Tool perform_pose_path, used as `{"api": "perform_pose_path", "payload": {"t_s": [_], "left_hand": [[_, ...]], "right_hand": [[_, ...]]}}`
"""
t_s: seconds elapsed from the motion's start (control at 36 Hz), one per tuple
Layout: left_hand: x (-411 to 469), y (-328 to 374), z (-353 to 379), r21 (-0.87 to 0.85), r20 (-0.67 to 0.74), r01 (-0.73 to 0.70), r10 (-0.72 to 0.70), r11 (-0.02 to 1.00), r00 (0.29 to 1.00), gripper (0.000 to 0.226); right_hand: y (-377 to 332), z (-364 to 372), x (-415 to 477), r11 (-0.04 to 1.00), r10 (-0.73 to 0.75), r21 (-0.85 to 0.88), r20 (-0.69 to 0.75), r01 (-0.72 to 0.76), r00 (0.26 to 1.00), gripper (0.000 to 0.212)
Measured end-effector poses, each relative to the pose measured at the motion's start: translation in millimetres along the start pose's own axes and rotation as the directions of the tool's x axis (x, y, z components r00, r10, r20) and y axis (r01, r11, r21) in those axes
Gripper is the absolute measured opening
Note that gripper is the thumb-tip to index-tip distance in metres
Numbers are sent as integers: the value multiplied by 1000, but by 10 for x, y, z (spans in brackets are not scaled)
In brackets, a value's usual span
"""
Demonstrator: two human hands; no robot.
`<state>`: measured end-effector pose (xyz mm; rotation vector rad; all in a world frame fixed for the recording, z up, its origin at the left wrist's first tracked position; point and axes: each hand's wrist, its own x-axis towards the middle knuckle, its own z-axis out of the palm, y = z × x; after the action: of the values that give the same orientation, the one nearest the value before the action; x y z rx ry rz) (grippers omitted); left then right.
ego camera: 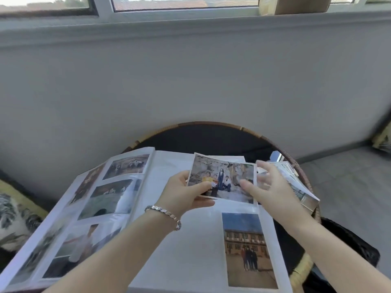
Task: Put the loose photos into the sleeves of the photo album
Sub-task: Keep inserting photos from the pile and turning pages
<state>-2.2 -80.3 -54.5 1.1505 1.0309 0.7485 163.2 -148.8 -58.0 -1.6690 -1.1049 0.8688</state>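
Head view: album (186, 240) left page is filled, building photo (249, 250) is sleeved; group photo (224, 178) is pinched by left hand (182, 193), right hand (270, 187) open; loose pile (300, 187) is unsleeved.

Open photo album (182, 240) on round table (211, 125), left hand (184, 192) pinching loose photo (224, 178) — right hand (273, 187) spread beside it

Group photo (222, 180) tilted above open album (190, 250); building photo (247, 250) sleeved.
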Motion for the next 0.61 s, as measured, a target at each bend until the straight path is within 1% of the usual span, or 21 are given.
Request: {"api": "perform_pose_path", "payload": {"t_s": [0.03, 0.06, 0.08, 0.11, 0.14, 0.17, 0.19, 0.22, 0.25, 0.31, 0.33, 0.36, 0.39, 0.44, 0.53, 0.61], "left_hand": [[23, -7, 1, 21, 12, 4, -4, 1000, 1000, 9], [55, -11, 9, 54, 12, 1, -2, 999, 1000, 4], [100, -20, 18, 121, -11, -26, 27, 992, 1000, 9], [171, -42, 14, 222, -50, -62, 75, 973, 996, 19], [257, -61, 5, 350, -89, -106, 145, 931, 985, 27], [347, -77, -6, 493, -117, -142, 227, 858, 967, 32], [442, -101, -9, 635, -123, -153, 295, 757, 948, 34], [542, -134, -11, 746, -118, -134, 327, 652, 938, 37], [644, -176, -7, 826, -101, -102, 323, 555, 941, 44], [797, -262, 25, 939, -50, -44, 261, 342, 964, 61], [858, -315, 44, 967, -39, -20, 225, 253, 973, 68], [895, -354, 62, 981, -41, 3, 196, 193, 980, 73], [928, -398, 66, 987, -49, 21, 176, 158, 983, 75], [963, -456, 52, 991, -59, 36, 170, 132, 984, 74], [990, -479, 18, 986, -64, 31, 195, 166, 979, 66], [1007, -502, -6, 985, -57, 17, 231, 173, 971, 57]], "right_hand": [[14, -7, 51, 988, 79, 128, 28, -82, 996, 37], [51, -21, 102, 966, 138, 211, 67, -149, 988, 25], [64, -34, 133, 946, 166, 264, 91, -185, 982, 17], [91, -53, 173, 935, 170, 302, 88, -189, 982, 13], [100, -73, 207, 922, 173, 343, 54, -181, 983, 11], [127, -101, 252, 909, 178, 383, 2, -166, 984, 10], [140, -122, 296, 889, 199, 429, -46, -160, 979, 9], [160, -141, 342, 873, 217, 462, -81, -157, 973, 9], [165, -154, 377, 862, 238, 480, -103, -161, 966, 8], [209, -164, 440, 870, 250, 467, -142, -158, 958, 10], [236, -165, 459, 883, 242, 447, -165, -146, 956, 11], [253, -162, 468, 893, 235, 429, -189, -135, 953, 13], [278, -164, 477, 904, 224, 409, -210, -123, 952, 13], [325, -174, 490, 921, 206, 374, -236, -107, 950, 13], [365, -196, 521, 931, 190, 352, -248, -95, 950, 16], [382, -198, 553, 933, 182, 346, -227, -96, 957, 17]]}}
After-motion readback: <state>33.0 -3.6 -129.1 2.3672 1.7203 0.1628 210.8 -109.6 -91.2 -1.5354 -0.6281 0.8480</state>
